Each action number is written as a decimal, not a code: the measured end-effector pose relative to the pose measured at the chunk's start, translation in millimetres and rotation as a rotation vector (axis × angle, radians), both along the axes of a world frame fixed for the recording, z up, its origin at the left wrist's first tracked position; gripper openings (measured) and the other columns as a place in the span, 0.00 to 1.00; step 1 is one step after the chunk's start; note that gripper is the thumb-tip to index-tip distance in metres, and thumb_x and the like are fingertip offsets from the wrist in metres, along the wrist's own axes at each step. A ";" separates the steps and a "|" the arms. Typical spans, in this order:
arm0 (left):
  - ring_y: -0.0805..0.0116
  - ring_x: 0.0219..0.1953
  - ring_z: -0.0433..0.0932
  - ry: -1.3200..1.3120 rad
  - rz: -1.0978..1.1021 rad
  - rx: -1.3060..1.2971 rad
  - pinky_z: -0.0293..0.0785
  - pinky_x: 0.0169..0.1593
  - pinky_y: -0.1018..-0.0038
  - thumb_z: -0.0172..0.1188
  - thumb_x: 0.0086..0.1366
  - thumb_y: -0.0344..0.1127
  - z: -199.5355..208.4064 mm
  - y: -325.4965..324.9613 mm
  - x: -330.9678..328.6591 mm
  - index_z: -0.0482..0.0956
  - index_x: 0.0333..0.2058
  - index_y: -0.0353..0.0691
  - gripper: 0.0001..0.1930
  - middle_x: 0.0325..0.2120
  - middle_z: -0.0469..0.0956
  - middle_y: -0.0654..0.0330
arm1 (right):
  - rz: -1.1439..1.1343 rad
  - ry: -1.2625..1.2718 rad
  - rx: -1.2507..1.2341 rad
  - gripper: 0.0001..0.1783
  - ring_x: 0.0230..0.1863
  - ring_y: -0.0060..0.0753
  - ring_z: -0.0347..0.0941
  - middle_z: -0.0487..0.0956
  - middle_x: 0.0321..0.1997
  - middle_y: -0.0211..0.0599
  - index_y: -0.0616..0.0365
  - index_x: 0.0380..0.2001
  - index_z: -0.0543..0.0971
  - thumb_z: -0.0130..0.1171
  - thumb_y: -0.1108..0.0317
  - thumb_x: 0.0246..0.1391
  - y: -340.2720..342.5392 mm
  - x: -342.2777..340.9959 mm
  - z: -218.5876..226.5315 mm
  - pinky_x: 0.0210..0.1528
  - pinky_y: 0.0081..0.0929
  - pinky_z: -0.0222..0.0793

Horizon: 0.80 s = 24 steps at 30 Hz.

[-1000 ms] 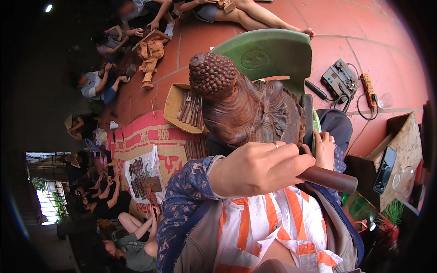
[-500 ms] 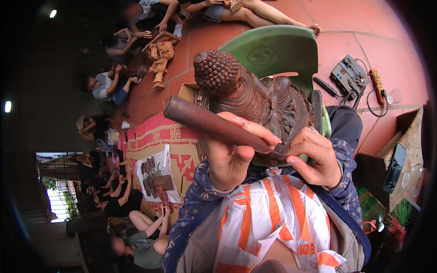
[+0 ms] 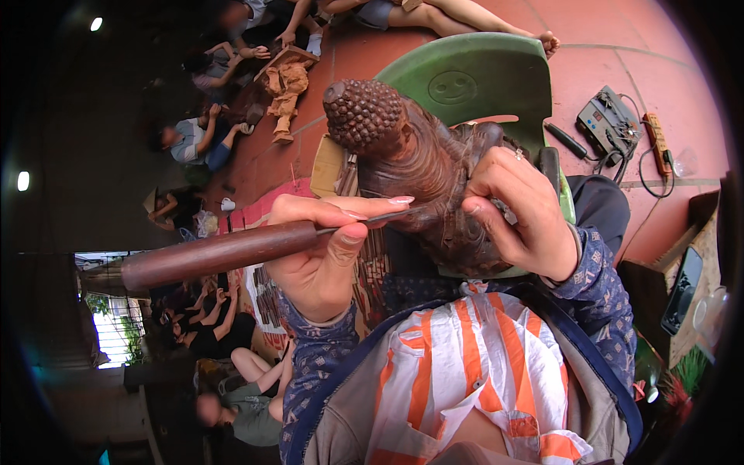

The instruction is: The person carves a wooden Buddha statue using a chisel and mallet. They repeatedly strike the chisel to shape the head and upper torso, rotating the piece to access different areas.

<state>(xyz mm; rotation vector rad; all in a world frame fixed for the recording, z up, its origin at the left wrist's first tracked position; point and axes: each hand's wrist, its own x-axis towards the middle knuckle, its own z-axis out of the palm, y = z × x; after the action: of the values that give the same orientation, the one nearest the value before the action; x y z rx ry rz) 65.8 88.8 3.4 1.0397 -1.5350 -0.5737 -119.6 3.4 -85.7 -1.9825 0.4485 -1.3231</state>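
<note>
My left hand is closed on a carving chisel, a thick dark wooden handle with a thin metal blade. The handle points out to the left, and the blade runs between my thumb and fingers toward the chest of a dark brown carved statue. Whether the blade tip touches the wood is hard to see. The statue, with a knobbed head, lies tilted before me on a green plastic chair. Over its robe, my right hand has its fingers curled in near the thumb; anything between them is hidden.
On the tiled floor at right lie a grey control box with cables and an orange power strip. A phone rests on a wooden box. Left are a cardboard box, more tools, a lighter carved figure and several seated people.
The chisel has swung left and lower, its blade now by the statue's chest. My right hand has left the blade tip and moved up onto the statue.
</note>
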 end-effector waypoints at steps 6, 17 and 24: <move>0.46 0.40 0.83 -0.447 0.174 -0.311 0.80 0.47 0.60 0.56 0.68 0.32 32.8 -25.6 8.8 0.63 0.39 0.34 0.11 0.33 0.80 0.35 | -0.051 -0.190 -0.152 0.41 0.53 0.52 0.67 0.69 0.52 0.50 0.64 0.54 0.65 0.72 0.53 0.43 -40.9 50.6 2.3 0.54 0.39 0.63; 0.45 0.41 0.82 -0.599 0.218 -0.336 0.81 0.46 0.59 0.54 0.69 0.28 36.2 -34.4 3.8 0.61 0.40 0.34 0.10 0.33 0.79 0.35 | -0.030 -0.159 -0.175 0.40 0.55 0.52 0.69 0.74 0.51 0.50 0.63 0.58 0.63 0.68 0.53 0.47 -47.6 85.8 -3.8 0.56 0.42 0.61; 0.46 0.40 0.83 -0.671 0.282 -0.323 0.81 0.46 0.61 0.55 0.68 0.29 39.2 -31.3 -0.1 0.61 0.40 0.34 0.10 0.32 0.79 0.35 | -0.036 -0.178 -0.184 0.39 0.56 0.52 0.68 0.74 0.51 0.50 0.63 0.57 0.64 0.67 0.53 0.48 -47.5 86.6 -4.3 0.56 0.42 0.60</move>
<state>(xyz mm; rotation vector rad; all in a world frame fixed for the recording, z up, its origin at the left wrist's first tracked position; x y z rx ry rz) 65.8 57.4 42.7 1.2279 -1.9233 0.2511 -32.9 -44.1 -90.1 -1.9888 0.2879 -1.5976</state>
